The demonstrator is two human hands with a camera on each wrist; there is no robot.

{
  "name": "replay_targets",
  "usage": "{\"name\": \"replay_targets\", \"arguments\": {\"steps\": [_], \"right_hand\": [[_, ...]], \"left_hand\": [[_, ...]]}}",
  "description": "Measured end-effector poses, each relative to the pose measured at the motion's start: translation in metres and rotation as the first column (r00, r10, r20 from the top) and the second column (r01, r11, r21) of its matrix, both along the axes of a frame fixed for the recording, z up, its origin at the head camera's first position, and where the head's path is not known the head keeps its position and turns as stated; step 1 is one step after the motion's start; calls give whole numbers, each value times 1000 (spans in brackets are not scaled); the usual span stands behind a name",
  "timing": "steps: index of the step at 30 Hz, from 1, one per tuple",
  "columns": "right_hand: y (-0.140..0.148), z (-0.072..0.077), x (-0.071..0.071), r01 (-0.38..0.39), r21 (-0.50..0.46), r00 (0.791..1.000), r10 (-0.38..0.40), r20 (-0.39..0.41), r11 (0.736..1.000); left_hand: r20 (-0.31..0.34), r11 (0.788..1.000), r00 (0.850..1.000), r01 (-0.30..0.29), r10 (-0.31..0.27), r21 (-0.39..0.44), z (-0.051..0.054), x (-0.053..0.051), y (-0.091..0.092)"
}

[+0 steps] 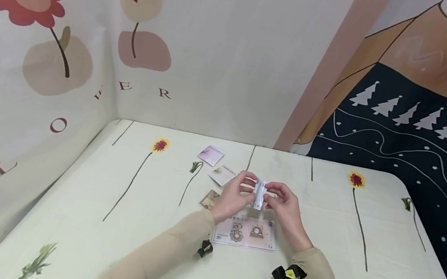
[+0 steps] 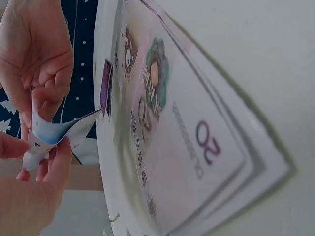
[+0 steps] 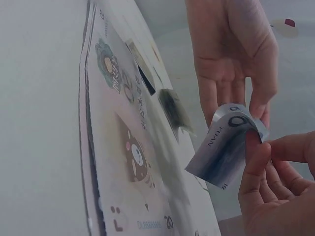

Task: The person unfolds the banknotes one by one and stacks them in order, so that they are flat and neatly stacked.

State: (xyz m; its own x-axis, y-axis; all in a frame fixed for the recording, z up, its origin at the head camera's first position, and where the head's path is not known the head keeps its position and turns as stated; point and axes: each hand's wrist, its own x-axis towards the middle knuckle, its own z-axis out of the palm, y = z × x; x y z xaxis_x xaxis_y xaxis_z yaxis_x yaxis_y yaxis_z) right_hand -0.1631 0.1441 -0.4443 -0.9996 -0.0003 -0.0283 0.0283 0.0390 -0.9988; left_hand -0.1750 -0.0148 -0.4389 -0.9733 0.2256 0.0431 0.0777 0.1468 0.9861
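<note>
Above the table, a bluish-white paper note (image 1: 259,194) (image 2: 49,132) (image 3: 224,151) is bent into a curve between both hands. The left hand (image 1: 236,197) (image 2: 34,189) (image 3: 234,56) pinches its one side with thumb and fingers. On the other side, the right hand (image 1: 287,213) (image 2: 37,59) (image 3: 275,182) pinches it too, thumb against fingers. Below them a stack of pinkish notes marked 20 (image 1: 245,232) (image 2: 172,132) (image 3: 130,147) lies flat on the table.
Left of and behind the hands lie a purple note (image 1: 211,155), a pale note (image 1: 221,175) and a brownish note (image 1: 210,199). The tablecloth (image 1: 126,250) is printed with flowers. Printed cloths (image 1: 227,54) hang behind the table and at its left.
</note>
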Motion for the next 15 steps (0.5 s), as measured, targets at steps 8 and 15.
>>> {"name": "replay_targets", "arguments": {"steps": [8, 15], "right_hand": [[6, -1, 4, -1, 5, 1000, 1, 9, 1000], [15, -1, 8, 62, 14, 997, -61, -38, 998]], "left_hand": [[10, 1000, 1000, 18, -18, 20, -2, 2, -11], [-13, 1000, 1000, -7, 8, 6, -6, 3, -17]]}}
